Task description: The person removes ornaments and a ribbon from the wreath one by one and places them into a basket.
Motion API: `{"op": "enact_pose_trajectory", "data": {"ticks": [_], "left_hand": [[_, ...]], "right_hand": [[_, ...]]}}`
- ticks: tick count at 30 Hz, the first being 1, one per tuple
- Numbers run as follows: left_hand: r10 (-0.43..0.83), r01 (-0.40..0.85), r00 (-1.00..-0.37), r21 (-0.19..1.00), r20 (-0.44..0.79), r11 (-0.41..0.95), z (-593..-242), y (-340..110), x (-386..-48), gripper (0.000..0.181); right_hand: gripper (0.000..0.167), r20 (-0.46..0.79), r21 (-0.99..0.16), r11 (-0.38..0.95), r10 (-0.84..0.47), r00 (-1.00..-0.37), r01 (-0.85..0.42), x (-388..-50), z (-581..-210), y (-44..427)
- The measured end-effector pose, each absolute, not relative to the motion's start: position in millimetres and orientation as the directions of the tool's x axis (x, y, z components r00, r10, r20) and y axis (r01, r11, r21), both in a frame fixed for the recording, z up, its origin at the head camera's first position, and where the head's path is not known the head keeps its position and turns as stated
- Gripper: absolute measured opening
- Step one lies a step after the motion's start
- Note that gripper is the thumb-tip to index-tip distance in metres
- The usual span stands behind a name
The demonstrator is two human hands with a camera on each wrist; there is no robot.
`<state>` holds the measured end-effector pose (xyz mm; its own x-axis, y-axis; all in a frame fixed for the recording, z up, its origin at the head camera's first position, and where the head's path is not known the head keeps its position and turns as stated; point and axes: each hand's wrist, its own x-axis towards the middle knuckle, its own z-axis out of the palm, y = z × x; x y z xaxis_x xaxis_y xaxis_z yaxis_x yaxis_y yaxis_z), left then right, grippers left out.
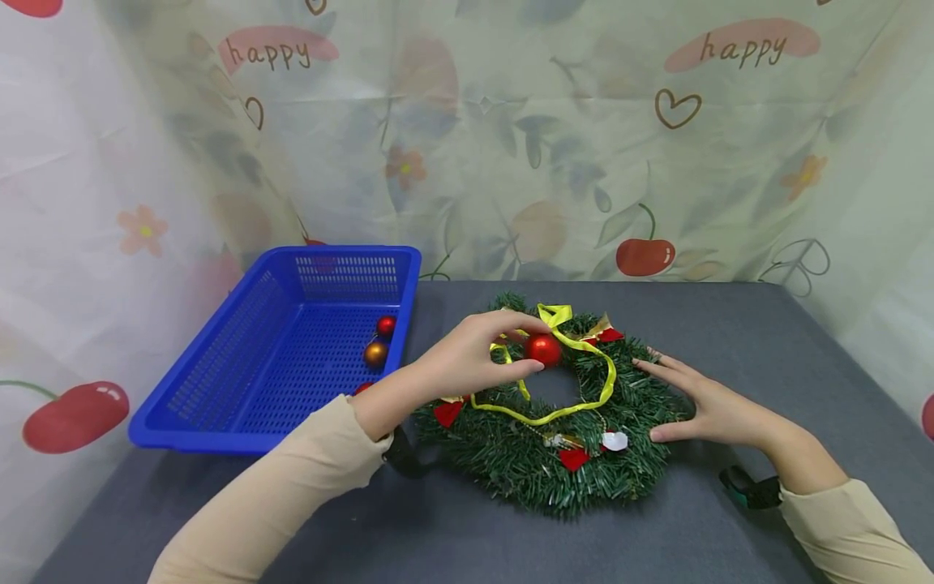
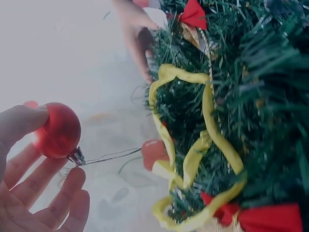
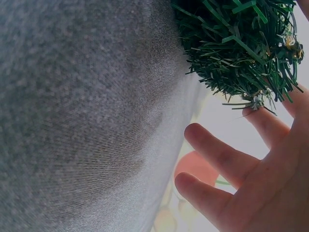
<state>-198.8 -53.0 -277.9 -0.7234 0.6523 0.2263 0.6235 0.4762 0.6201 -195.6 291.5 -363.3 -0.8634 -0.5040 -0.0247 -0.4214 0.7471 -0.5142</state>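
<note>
A shiny red bauble (image 1: 543,350) is pinched between the thumb and fingers of my left hand (image 1: 485,349), above the middle of the wreath. Its silver cap and thin wire loop (image 2: 113,155) show in the left wrist view. The green wreath (image 1: 503,462) lies flat on the table, dressed with red bows (image 1: 574,459), a bead string and a yellow ribbon (image 1: 609,381) around its centre. At the wreath's right edge rests my right hand (image 1: 708,405), fingers spread. In the right wrist view its fingertips (image 3: 195,133) are beside the green needles.
On the left stands a blue plastic basket (image 1: 280,442). Inside it, along the right side, lie a red bauble (image 1: 386,326) and a gold bauble (image 1: 375,354); another red one is partly hidden by my left forearm. A patterned curtain (image 1: 481,162) hangs behind the grey table (image 1: 700,527).
</note>
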Motion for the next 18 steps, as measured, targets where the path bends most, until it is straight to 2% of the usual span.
{"op": "enact_pose_trajectory", "data": {"ticks": [18], "left_hand": [[0.540,0.601,-0.778,0.631,0.322,0.490,-269.0,-96.1,-200.0,0.039]], "right_hand": [[0.089,-0.013,-0.524,0.739,-0.503,-0.864,-0.423,-196.4,-366.0,293.0]]}}
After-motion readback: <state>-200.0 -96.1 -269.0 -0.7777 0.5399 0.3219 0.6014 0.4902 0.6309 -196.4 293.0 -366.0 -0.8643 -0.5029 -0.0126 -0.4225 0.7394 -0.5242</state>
